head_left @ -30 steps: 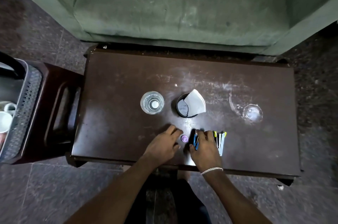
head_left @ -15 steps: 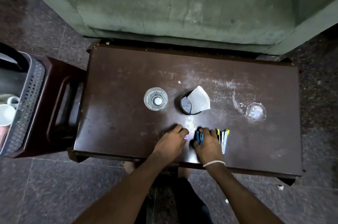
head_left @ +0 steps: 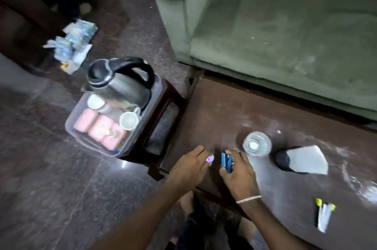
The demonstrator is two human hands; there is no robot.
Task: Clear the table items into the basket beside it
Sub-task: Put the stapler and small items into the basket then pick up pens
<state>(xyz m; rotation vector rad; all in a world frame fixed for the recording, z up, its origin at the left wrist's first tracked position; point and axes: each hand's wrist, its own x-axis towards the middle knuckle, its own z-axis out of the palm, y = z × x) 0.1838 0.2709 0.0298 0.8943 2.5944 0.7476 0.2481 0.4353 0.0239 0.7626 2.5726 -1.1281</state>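
My left hand (head_left: 188, 167) pinches a small purple cap (head_left: 209, 158) over the dark wooden table's (head_left: 220, 111) left edge. My right hand (head_left: 237, 172) grips a blue stapler-like item (head_left: 226, 160) just beside it. On the table stand a clear glass (head_left: 257, 143) and a black cup (head_left: 283, 160) with a white paper (head_left: 308, 160) across it. Yellow-tipped pens (head_left: 323, 214) lie near the front right. The clear plastic basket (head_left: 81, 139) sits on a stool to the left, holding a kettle (head_left: 120, 82), white cups (head_left: 129, 121) and pink packs (head_left: 98, 129).
A green sofa (head_left: 285, 25) stands behind the table. The brown stool (head_left: 163, 111) carries the basket between floor and table. A pile of packets (head_left: 71, 43) lies on the dark tiled floor at the far left. White smears mark the tabletop on the right.
Both hands lifted off the table's front middle and moved left, the left holding the purple cap and the right the blue item. The view swung left, revealing the basket's contents.
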